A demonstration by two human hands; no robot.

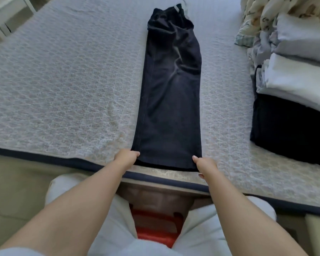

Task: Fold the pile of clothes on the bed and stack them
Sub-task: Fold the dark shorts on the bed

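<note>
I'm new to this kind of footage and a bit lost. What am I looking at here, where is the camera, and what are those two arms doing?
There is no machine here: a person wears a wide-angle camera on the head, so this single picture looks forward and down along their own bare arms. In front lies a bed with a pale quilted cover. Stretched lengthwise on it is a pair of dark navy trousers, already folded leg over leg, the waistband at the far end. The left hand pinches the near left hem corner and the right hand pinches the near right one. To the right sits a stack of folded clothes, white pieces over a dark one, with crumpled floral and pale fabric behind it.
</note>
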